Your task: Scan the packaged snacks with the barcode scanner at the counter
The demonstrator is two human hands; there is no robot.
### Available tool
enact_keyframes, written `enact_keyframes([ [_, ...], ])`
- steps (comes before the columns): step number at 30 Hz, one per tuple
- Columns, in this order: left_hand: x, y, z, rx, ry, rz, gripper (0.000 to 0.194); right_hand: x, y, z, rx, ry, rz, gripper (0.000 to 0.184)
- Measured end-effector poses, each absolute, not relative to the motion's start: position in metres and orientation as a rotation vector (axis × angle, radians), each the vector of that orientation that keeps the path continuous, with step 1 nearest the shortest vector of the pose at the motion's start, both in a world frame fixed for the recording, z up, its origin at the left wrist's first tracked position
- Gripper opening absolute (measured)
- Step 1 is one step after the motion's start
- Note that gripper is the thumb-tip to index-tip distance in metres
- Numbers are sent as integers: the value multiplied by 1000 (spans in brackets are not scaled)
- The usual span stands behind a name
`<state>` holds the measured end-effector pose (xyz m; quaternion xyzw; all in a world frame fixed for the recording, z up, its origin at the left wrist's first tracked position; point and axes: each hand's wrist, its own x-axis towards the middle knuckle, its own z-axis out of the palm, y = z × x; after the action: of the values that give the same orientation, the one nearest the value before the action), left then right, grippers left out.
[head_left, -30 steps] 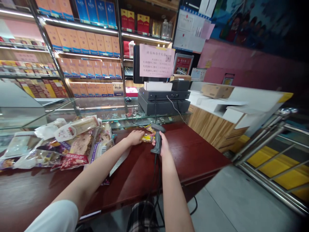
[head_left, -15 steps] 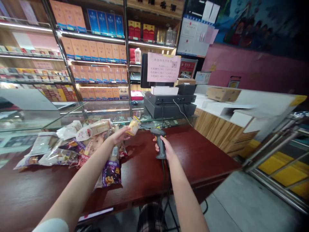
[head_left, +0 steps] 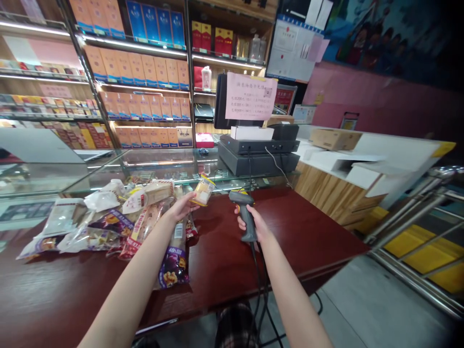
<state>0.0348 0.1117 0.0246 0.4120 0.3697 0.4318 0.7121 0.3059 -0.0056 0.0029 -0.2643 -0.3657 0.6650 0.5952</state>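
Between the fingers of my left hand (head_left: 183,207) is a small clear packet of yellowish food (head_left: 203,190), held above the counter. My right hand (head_left: 256,223) is wrapped round the handle of a grey barcode scanner (head_left: 247,217). The scanner's head points left toward the packet, a short gap apart. Its cable hangs down over the counter's front edge. Left of and beneath my left forearm lies a pile of bagged snacks (head_left: 97,232). A purple bag (head_left: 173,270) marked 48h sticks out nearest me, partly covered by the forearm.
The dark red counter (head_left: 290,232) meets a glass display case (head_left: 159,162) behind. A monitor with a pink notice (head_left: 250,96) stands on a black cash drawer (head_left: 253,163). Boxed goods (head_left: 145,67) line the back shelves. Metal railings (head_left: 406,241) stand at right.
The packet has turned slightly in my left hand, showing more of its flat face. The view has shifted a little, and both hands sit slightly further right in it.
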Motion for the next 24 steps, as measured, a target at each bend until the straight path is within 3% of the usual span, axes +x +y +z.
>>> enact_keyframes([
  [7,42,113,25,880,880,1003,15,304,-5,4,-577,-885,1561,28],
  [15,33,116,18,977,767,923,40,303,-3,5,-618,-844,1474,32],
  [24,42,111,16,1062,786,1057,40,303,1,-1,-670,-814,1453,31],
])
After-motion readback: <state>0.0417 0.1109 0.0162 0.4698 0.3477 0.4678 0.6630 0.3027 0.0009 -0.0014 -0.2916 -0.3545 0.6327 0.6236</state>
